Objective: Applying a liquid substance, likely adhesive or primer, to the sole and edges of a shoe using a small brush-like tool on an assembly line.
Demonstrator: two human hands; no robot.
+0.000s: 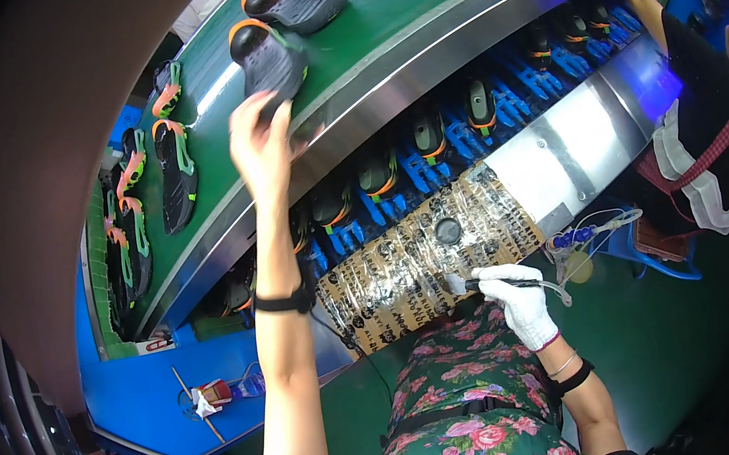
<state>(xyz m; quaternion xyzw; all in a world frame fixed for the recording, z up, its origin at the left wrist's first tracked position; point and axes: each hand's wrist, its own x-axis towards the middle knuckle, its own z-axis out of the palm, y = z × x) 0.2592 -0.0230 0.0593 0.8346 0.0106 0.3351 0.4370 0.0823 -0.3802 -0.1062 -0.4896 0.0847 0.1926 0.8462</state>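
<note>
My bare left hand [258, 149] reaches over the green conveyor belt. Its fingers close on the near end of a black shoe [267, 59] with an orange rim at its far end. Just beyond lies a similar shoe [303, 7]. In a white glove, my right hand [519, 299] grips a brush [505, 283] with a dark handle, a pale tip and a thin clear tube at its rear end. The brush tip is over a ledge [390, 284] covered with brown cardboard and clear tape. A round dark spot [448, 231] shows on this ledge.
More shoes with green and pink parts [177, 174] lie at the belt's left. Below its metal edge [399, 71], a row of shoes [429, 138] sits on blue holders. A co-worker [700, 119] stands at the right. A blue table [143, 399] carries a red container [214, 393].
</note>
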